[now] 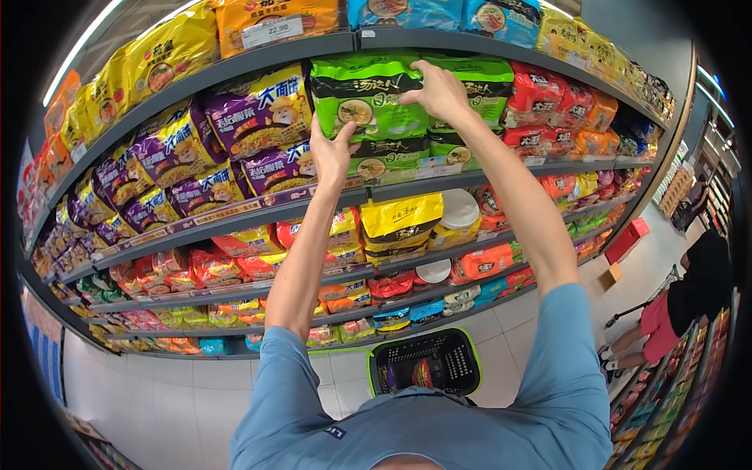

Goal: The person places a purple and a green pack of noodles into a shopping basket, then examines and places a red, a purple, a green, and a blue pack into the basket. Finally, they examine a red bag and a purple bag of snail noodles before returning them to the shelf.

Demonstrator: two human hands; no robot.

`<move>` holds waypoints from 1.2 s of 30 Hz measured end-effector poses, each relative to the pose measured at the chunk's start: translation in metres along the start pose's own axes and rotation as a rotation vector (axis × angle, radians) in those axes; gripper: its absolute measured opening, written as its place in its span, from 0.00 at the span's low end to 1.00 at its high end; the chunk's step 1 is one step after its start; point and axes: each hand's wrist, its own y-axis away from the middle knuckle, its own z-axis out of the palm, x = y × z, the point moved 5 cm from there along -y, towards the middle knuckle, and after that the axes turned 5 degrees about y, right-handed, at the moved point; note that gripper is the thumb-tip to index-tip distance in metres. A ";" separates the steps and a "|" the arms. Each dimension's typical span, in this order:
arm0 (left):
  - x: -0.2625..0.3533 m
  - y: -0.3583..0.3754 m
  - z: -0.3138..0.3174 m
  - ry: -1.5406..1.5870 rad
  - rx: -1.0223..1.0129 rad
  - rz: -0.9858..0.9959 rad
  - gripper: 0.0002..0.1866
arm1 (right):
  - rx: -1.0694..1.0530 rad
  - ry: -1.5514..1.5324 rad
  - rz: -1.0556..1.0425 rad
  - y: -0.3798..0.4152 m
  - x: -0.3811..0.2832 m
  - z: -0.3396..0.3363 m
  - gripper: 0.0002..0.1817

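A green multipack of instant noodles (384, 90) with a bowl printed on its front stands at the edge of an upper shelf. Around its lower left corner my left hand (332, 153) is closed, thumb on the front. My right hand (439, 92) grips its upper right edge, thumb on the front and fingers at the top. Right behind that hand is a second green noodle pack (486, 86). More green packs (388, 160) lie directly below. Purple noodle packs (262, 110) are stacked just left of my left hand.
Shelves packed with noodle bags run left and right. A yellow pack (402, 215) and a white-lidded tub (460, 209) sit one shelf lower. On the floor below me is a black shopping basket (462, 360) with packets inside. A person (666, 317) in pink shorts stands in the aisle at right.
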 end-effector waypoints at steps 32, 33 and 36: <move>0.022 0.022 0.007 -1.254 0.176 0.419 0.37 | 0.312 0.115 -0.199 0.036 -0.023 0.033 0.32; 0.022 0.023 0.007 -1.250 0.172 0.430 0.37 | 0.331 0.113 -0.211 0.038 -0.023 0.032 0.33; 0.023 0.024 0.008 -1.256 0.177 0.441 0.37 | 0.304 0.146 -0.190 0.043 -0.025 0.030 0.32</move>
